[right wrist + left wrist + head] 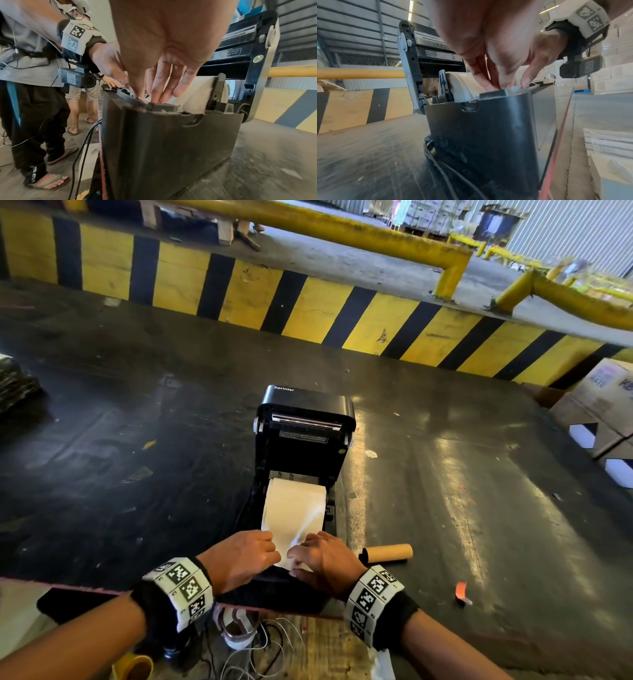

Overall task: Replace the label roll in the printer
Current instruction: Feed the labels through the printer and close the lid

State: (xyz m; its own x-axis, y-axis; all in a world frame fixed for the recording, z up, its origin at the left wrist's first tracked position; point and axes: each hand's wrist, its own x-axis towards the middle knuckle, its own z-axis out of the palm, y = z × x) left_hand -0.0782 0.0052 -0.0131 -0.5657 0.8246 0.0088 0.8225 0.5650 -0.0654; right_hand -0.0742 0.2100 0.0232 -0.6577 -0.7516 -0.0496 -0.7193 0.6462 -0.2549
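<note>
A black plastic label printer (301,460) marked "Xprinter" sits on the dark, scuffed bench (137,440) with its lid (306,419) swung up and back toward 12 o'clock. In the open bay lies the white paper label roll (294,501), seated between the black side guides, its loose end drawn toward 6 o'clock over the front lip of the printer.

The left hand (239,559) rests at the front edge of the printer at 6 o'clock, fingers (485,82) pointing down with their tips on the strip of label paper and the grey front ledge; they look fairly straight, pressing rather than wrapping round anything. The right hand (325,559) sits just beside it, at its 3 o'clock, fingers (161,86) likewise extended downward, tips on the paper at the front lip. The two hands nearly touch, with the paper end showing between them.

At 3 o'clock from the right hand, a bare brown cardboard tube (388,553), a core with no labels on it, lies on its side on the bench, apart from the printer. An orange scrap (461,592) lies further out toward 4 o'clock. Black cables (450,174) run from the printer's near side. A yellow-and-black striped barrier (308,302) crosses the scene at 12 o'clock, and cardboard boxes (603,412) stand at 2 o'clock.
</note>
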